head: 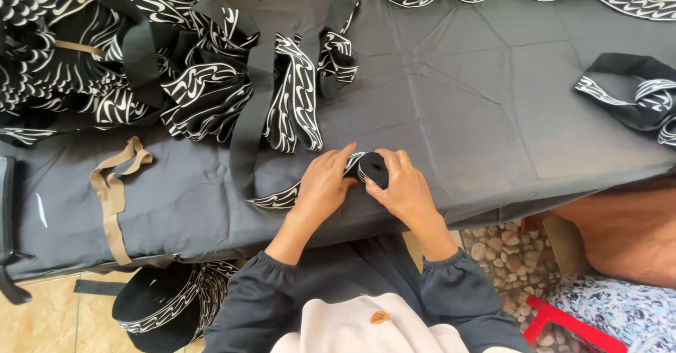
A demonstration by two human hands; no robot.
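Both hands, left hand [322, 187] and right hand [399, 187], pinch a small roll of black-and-white patterned band [371, 168] on the dark cloth-covered surface [479, 99].

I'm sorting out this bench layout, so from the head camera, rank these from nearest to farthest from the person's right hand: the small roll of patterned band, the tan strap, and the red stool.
From the right hand:
1. Small roll of patterned band: held at its fingertips, between both hands.
2. Red stool: lower right, on the floor.
3. Tan strap: far left, on the dark cloth.
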